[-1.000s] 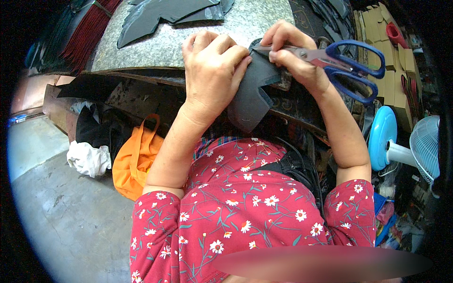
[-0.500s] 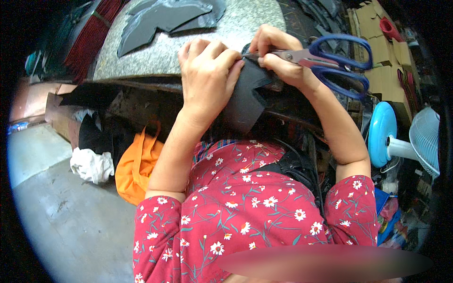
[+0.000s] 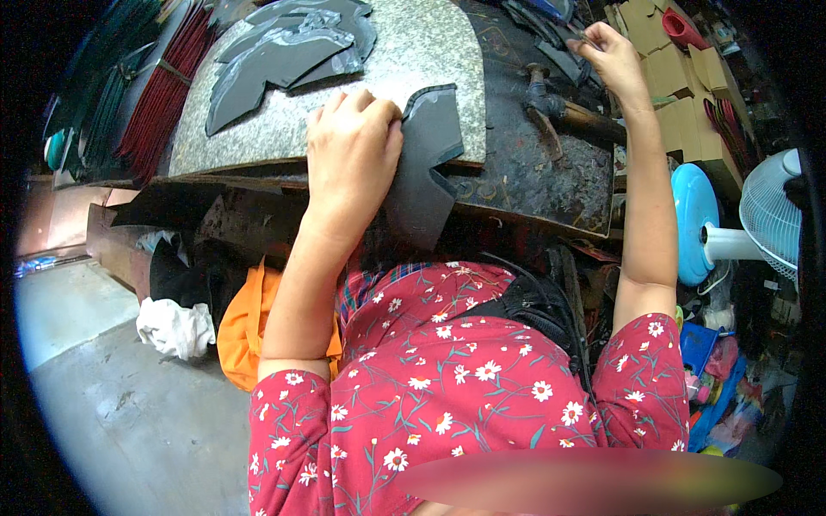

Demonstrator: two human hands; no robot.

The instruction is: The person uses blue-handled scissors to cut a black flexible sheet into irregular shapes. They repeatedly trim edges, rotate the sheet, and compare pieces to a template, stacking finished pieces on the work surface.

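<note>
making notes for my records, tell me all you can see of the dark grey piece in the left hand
The dark grey piece is a flat-looking cutout, perhaps leather or a synthetic sheet. An angular notch cuts into its right edge about midway, and a darker band lines its top edge. The left hand grips its left edge. Its upper part is over the speckled slab, its lower end past the near edge; contact with the slab is unclear.

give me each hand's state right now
Left hand: closed, holding a dark grey piece by its edge.
Right hand: partly curled; cannot tell whether it holds something.
</note>
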